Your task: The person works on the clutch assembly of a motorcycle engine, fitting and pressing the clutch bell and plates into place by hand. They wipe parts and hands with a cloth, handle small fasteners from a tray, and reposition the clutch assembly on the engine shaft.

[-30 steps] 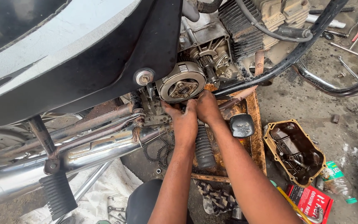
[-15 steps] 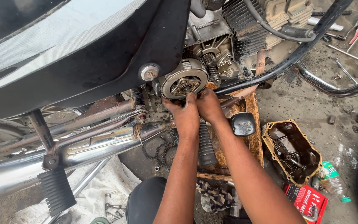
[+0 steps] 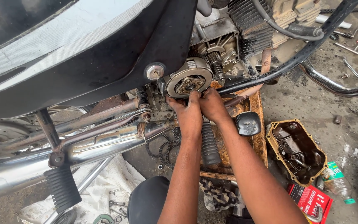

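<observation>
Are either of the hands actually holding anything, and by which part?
Both hands, left and right, press together just under the clutch, fingertips at its lower rim. Whether they grip anything cannot be told.

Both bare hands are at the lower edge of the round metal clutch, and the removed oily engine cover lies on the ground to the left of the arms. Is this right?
Not quite. In the head view the removed oily engine cover lies on the ground to the right of the arms. The rest holds: left hand and right hand are at the lower edge of the round metal clutch.

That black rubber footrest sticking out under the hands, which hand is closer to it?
Left. The left hand sits directly above the top of the black rubber footrest, its wrist alongside it. The right hand is a bit higher and off to the side, fingers up by the round clutch.
</observation>
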